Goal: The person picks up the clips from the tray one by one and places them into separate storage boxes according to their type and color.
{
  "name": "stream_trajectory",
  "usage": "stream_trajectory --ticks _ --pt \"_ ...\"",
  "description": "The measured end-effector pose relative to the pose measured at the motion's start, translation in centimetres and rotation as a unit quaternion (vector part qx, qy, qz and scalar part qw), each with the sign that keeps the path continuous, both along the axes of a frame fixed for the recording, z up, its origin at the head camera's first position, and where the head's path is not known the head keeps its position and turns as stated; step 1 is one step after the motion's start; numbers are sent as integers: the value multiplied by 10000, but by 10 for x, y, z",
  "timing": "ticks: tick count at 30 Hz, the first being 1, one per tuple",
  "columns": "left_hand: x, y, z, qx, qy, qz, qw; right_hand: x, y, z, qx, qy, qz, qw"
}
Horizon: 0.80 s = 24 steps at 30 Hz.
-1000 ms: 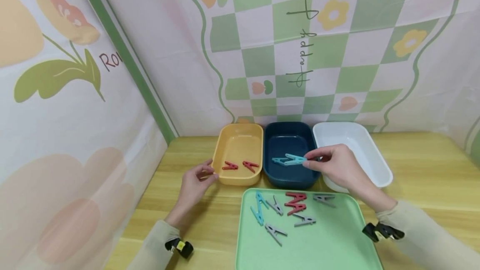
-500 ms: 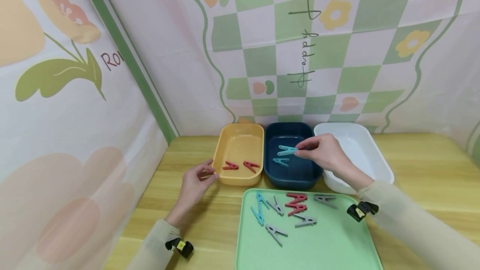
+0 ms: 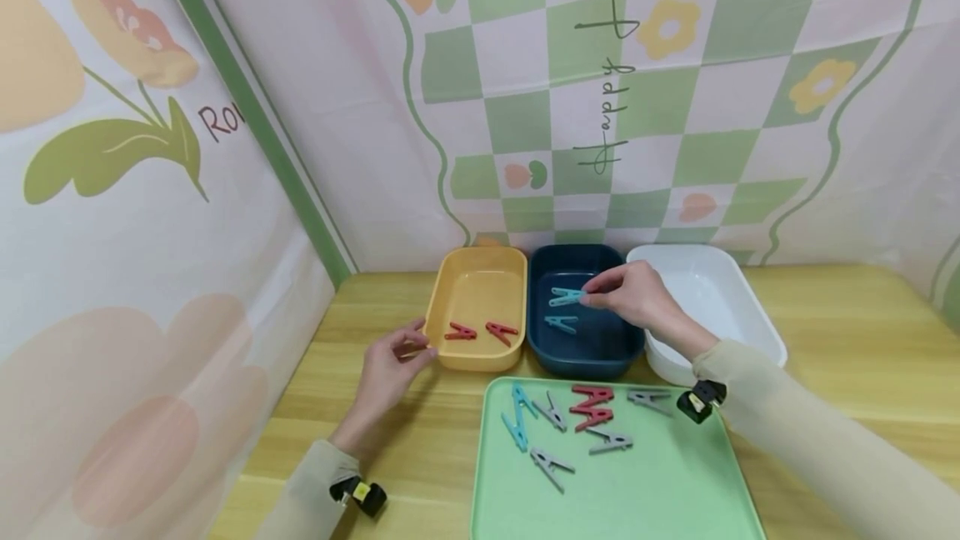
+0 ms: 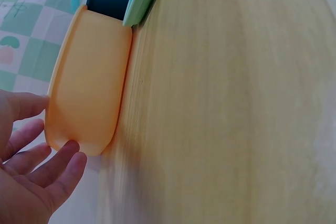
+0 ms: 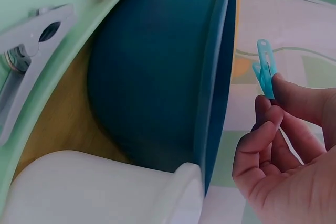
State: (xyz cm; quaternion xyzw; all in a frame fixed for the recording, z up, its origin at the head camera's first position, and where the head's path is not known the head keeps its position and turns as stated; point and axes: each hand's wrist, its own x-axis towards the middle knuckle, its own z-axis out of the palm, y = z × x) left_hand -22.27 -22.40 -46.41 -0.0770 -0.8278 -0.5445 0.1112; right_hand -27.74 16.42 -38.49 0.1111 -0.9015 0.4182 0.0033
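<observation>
My right hand (image 3: 626,294) pinches a teal clothespin (image 3: 564,297) over the dark blue bin (image 3: 626,348); the right wrist view shows the same teal clothespin (image 5: 265,75) between thumb and fingertips. A second teal clothespin (image 3: 560,323) lies inside that bin. My left hand (image 3: 390,365) rests with its fingers against the front left corner of the yellow bin (image 3: 468,361), which holds two red clothespins (image 3: 480,331). In the left wrist view my left hand (image 4: 31,177) touches the yellow bin (image 4: 86,93) at its end.
A white bin (image 3: 750,323) stands right of the blue one. In front, a green tray (image 3: 675,498) carries several clothespins: teal (image 3: 517,419), grey (image 3: 611,440) and red (image 3: 592,407). Patterned cloth walls close in the wooden table (image 3: 862,332) at back and left.
My right hand has carried the teal clothespin from the blue bin's near right edge farther back and left over the bin. The left hand has stayed put.
</observation>
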Motion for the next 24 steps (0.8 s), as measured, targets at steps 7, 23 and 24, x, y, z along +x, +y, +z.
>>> stream_trajectory --ticks 7,23,24 --pt "0 0 0 -106 5 56 9999 -8 -2 -9 10 -120 10 9999" --pt "0 1 1 -127 49 66 9999 -10 -12 -21 108 -498 156 9986" --pt "0 1 1 -124 50 68 9999 -10 -12 -22 93 -512 162 9985"
